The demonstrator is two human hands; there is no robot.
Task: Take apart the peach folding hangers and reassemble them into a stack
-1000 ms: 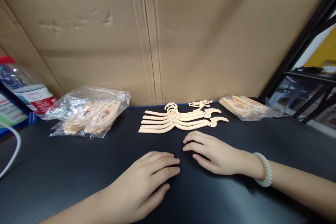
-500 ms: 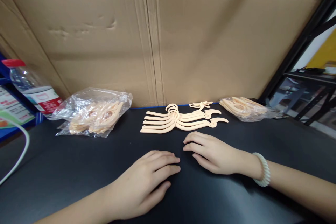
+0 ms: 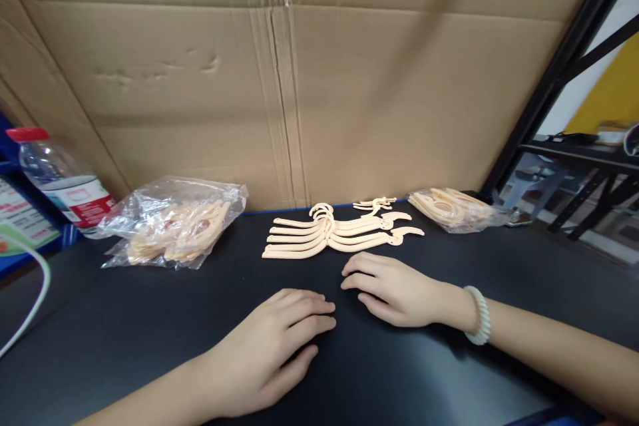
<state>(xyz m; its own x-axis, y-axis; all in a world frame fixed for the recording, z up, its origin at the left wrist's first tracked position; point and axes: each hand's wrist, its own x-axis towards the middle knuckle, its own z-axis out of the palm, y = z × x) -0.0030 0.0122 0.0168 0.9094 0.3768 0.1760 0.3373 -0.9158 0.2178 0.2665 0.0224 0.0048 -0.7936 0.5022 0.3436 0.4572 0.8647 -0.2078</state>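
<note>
My left hand (image 3: 279, 346) rests palm down on the black tabletop (image 3: 164, 326), its fingers spread and holding nothing. To its right, my right hand (image 3: 394, 289) also lies palm down with fingers apart and nothing in them; a pale coiled band circles that wrist. Just beyond the hands is a row of several cream plastic folding hangers (image 3: 299, 239), laid side by side with their hooks bunched in the middle. Two of them have a curved end piece bent out at the right. Neither hand touches them. Behind lie some small cream pieces (image 3: 377, 204).
A clear bag (image 3: 174, 226) of cream hanger parts lies at the left, and another bag (image 3: 449, 208) at the back right. A red-capped bottle (image 3: 74, 180) and a white cable (image 3: 37, 306) are at far left. Cardboard (image 3: 399, 93) walls the back; a black metal frame (image 3: 554, 80) stands right.
The whole view has shifted slightly, so the scene sits a little further left and the back lower. Both hands keep their pose, and the hangers have not moved on the table.
</note>
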